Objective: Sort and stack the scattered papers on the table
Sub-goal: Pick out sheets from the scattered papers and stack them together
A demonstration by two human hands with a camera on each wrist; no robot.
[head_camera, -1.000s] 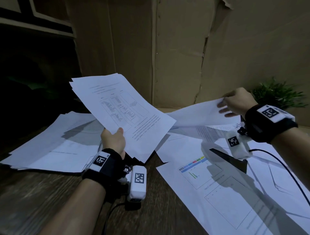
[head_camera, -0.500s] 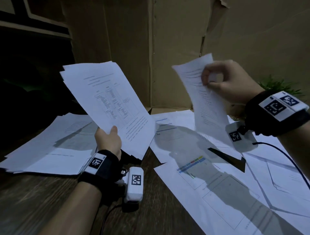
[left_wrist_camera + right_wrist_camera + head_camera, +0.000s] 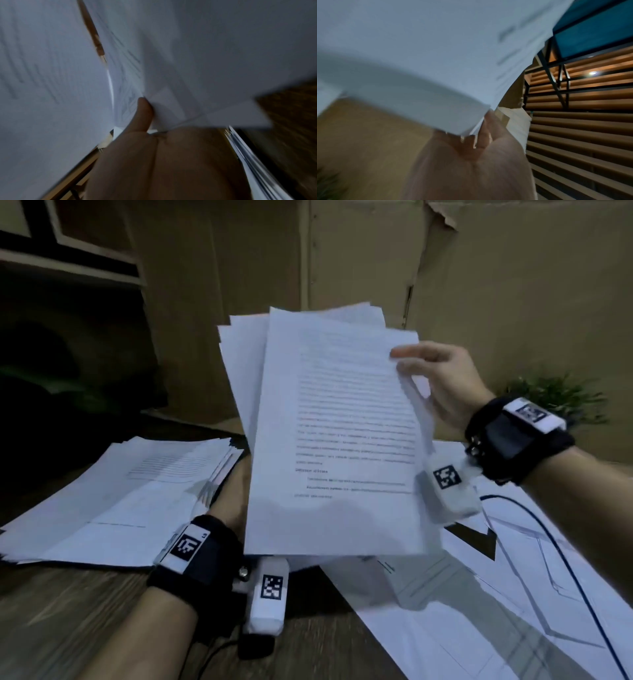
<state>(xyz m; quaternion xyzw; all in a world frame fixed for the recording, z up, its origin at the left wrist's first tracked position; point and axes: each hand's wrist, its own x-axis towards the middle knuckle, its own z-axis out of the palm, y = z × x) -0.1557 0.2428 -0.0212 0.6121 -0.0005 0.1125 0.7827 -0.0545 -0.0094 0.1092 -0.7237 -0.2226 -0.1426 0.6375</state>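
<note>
Raised sheaf of papers (image 3: 329,433) — left hand (image 3: 229,501) pinching bottom edge, right hand (image 3: 445,385) gripping upper right corner

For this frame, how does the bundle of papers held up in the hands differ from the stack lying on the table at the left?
The held bundle is lifted off the table and stands nearly upright, while the left stack lies flat on the wooden table. The held bundle is gripped at its lower edge by the left hand and pinched at its right edge by the right hand; neither hand touches the left stack. Both are white printed sheets with unevenly fanned edges.
</note>
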